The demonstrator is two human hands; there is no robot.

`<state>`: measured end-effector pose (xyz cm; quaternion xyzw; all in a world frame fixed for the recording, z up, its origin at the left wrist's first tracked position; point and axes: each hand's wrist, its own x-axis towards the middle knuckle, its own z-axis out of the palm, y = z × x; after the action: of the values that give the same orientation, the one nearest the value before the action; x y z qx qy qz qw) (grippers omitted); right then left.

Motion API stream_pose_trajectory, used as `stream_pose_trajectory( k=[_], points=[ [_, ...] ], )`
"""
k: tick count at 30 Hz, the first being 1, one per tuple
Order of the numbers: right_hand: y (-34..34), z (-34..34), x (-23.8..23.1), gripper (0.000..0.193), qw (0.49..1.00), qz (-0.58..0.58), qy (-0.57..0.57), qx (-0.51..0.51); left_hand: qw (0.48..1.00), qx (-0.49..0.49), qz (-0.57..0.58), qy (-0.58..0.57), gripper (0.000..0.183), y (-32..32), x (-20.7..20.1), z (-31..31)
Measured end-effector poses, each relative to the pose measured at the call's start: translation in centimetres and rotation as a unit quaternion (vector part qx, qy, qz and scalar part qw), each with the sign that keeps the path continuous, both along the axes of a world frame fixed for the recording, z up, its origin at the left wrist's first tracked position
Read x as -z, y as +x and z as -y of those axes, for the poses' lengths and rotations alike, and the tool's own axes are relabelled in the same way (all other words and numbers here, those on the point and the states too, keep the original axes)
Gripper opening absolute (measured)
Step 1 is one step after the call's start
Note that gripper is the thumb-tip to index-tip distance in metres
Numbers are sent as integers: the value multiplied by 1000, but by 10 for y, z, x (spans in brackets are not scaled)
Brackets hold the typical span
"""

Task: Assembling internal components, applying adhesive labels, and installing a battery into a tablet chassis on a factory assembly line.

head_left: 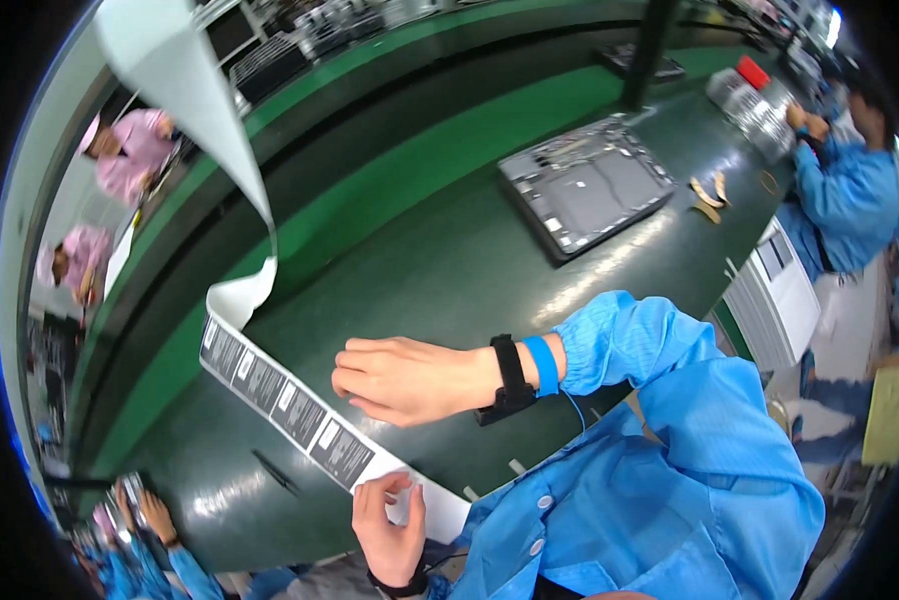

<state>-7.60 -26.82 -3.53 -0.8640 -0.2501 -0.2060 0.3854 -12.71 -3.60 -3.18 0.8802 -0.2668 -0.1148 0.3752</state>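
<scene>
A long strip of labels [287, 402], white with dark printed panels, slants across the green bench. My left hand [389, 530] is at its near end, thumb and fingers curled in on the white backing. Above the bench, beside the strip's middle, my right hand [409, 380] has its fingers bent together, palm down; whatever is under the fingertips is hidden. That wrist wears a black band [510, 375] and a blue strap [542, 365] with a thin cord. Farther right, an opened laptop base [594, 185] lies with its inner parts showing.
White sheeting [194, 100] hangs down to the strip's far end. A dark thin tool [274, 472] lies left of the strip. Yellowish curved pieces [709, 200] lie beyond the laptop base. Co-workers in blue [849, 200] and pink [134, 150] sit around; a dark post [649, 60] stands behind.
</scene>
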Motion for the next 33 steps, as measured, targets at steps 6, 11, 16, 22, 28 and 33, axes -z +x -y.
stream_pose_trajectory(
  k=[6, 11, 16, 22, 28, 33],
  points=[
    [-51, 71, -4, 9, 993, 19, 39, 114, 971, 198, -124, -58, 32, 3, -56, 55],
    [-94, 140, -2, 7, 956, -8, 143, 255, 862, 288, -341, -239, 24, 21, -67, 124],
    [-126, 217, -3, 8, 844, -7, 431, 318, 834, 250, -423, -253, 24, 36, -53, 199],
    [-199, 396, -8, 25, 691, 45, 649, 316, 785, 178, -550, -223, 20, 60, 1, 248],
    [-222, 524, 11, 45, 569, -11, 764, 305, 801, 172, -529, -222, 19, 85, -7, 273],
    [-190, 567, 7, 75, 530, -39, 797, 285, 808, 134, -529, -222, 20, 104, 39, 270]
  ],
)
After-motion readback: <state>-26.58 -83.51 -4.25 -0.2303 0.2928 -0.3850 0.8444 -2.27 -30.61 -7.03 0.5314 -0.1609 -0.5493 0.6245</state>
